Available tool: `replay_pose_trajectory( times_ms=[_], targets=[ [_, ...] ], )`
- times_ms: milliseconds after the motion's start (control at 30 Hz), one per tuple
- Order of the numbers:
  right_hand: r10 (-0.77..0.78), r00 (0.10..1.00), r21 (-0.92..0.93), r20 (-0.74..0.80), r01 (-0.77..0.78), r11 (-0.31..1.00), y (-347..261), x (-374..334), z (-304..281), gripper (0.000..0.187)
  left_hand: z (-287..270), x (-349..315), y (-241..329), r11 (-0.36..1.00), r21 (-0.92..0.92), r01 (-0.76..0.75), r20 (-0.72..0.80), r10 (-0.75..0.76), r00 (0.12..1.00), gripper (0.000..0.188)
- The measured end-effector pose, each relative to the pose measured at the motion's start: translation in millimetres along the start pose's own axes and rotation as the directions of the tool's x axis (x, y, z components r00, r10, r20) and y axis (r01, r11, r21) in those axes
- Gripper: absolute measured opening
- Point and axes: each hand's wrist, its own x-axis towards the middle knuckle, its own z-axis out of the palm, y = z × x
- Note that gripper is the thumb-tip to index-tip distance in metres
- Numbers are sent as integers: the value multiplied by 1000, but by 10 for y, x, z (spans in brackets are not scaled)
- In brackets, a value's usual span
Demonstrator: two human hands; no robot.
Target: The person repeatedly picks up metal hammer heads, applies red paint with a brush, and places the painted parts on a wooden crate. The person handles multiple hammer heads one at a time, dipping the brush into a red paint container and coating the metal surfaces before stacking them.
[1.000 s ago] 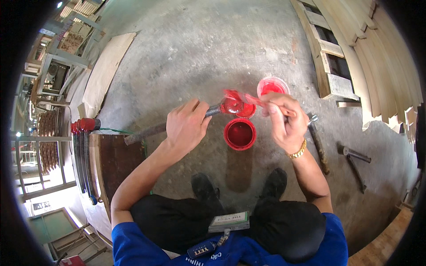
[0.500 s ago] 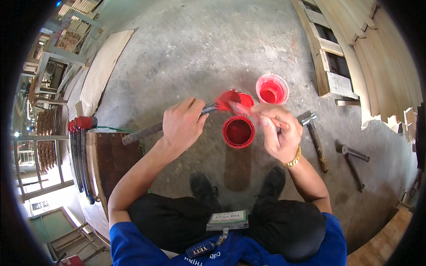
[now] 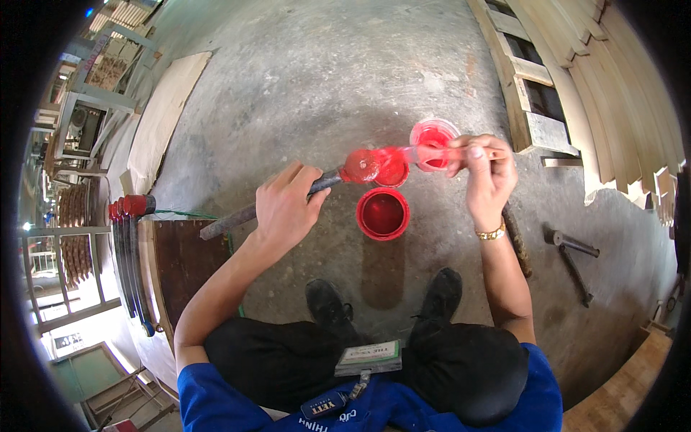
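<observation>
My left hand (image 3: 289, 203) is closed around the dark handle of a hammer (image 3: 361, 166), whose head is coated in wet red. The handle slants down to the left, past my wrist. In my right hand (image 3: 486, 176) a paintbrush (image 3: 430, 153) is pinched, blurred by motion, its red bristles against or close to the right side of the hammer head. Below the head stands a round red paint pot (image 3: 406, 214). A second red container (image 3: 394, 180) sits just behind it, partly hidden by the hammer and brush. A whitish plastic tub (image 3: 432, 125) with red paint stands beyond the brush.
Several red-headed hammers (image 3: 135, 205) lie in a row on a brown box (image 3: 188, 263) at the left. Unpainted hammers (image 3: 573, 246) rest on the floor at the right. A wooden pallet (image 3: 548, 133) with stacked pale boards (image 3: 626, 108) stands far right.
My right hand has moved right with the paintbrush, which now lies nearly level. The hammer head has turned, showing a broad red face. My left hand has shifted slightly left.
</observation>
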Motion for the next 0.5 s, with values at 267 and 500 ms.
replay_pose_trajectory(
  times_ms=[267, 500],
  targets=[
    [92, 989, 34, 118, -96, 995, -101, -83, 149, 7, 5, -24, -32, 1000, -9, -23, -19, 23, 1000, 26],
    [-332, 919, -108, 214, 360, 927, -138, -35, 117, 8, -9, -35, -54, 999, 15, -38, -25, 38, 999, 25]
  ],
)
